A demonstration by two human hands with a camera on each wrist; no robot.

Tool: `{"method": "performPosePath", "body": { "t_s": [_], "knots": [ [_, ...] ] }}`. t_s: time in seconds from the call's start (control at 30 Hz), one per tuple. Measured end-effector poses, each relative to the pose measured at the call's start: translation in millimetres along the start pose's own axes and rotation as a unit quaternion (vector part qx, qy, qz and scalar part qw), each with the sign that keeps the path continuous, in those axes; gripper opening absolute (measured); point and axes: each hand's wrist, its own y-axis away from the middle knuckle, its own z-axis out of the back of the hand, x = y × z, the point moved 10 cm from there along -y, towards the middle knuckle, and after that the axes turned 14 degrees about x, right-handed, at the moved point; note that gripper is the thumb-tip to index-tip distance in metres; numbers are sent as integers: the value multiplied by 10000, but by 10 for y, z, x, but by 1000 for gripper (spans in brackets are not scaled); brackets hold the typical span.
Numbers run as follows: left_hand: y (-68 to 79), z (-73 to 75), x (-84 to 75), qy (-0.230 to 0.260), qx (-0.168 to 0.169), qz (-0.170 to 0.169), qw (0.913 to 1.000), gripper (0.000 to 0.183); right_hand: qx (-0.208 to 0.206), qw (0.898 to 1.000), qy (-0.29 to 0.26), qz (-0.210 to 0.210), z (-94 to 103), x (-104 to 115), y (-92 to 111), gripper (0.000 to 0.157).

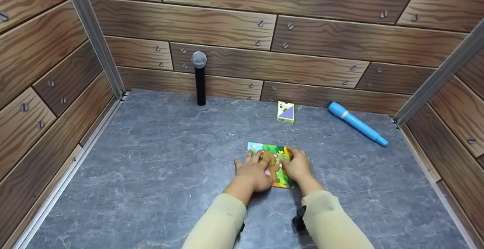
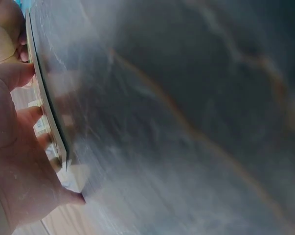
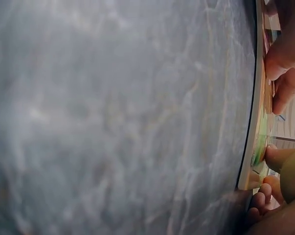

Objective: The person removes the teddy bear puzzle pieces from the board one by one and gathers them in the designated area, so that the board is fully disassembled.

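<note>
We saw the bear picture board [image 1: 281, 174] lying flat on the grey desk [image 1: 151, 173]. The left hand [image 1: 254, 174] rested on it, fingers spread; the right hand [image 1: 299, 166] touched its right side, its grip unclear to us.

A black microphone [image 1: 200, 79] stands by the plank-patterned wall [image 1: 227, 24], a card box [image 1: 286, 112] and blue stick [image 1: 358, 124] to its right.

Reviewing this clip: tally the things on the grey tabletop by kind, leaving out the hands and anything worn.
Bear picture board: 1
Microphone: 1
Small printed box: 1
Blue pen-shaped stick: 1
Total: 4
</note>
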Motion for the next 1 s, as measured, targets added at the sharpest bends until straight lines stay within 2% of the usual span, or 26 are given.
{"method": "performPosePath", "body": {
  "t_s": [0.23,0.53,0.73,1.0],
  "knots": [
    [2,41,-59,70,-47,-73,9999,65,324,9987,-279,-261,15,-42,-29,52],
    [-9,16,-24,128,12,56,9999,66,592,9965,-384,-440,-20,-45,-48,50],
    [-41,-21,-22,65,-11,109,9999,68,562,9954,-645,-421,-2,-42,-53,49],
    [19,29,-39,101,-164,64,9998,63,474,9942,-871,-405,-11,-6,-59,51]
  ]
}}
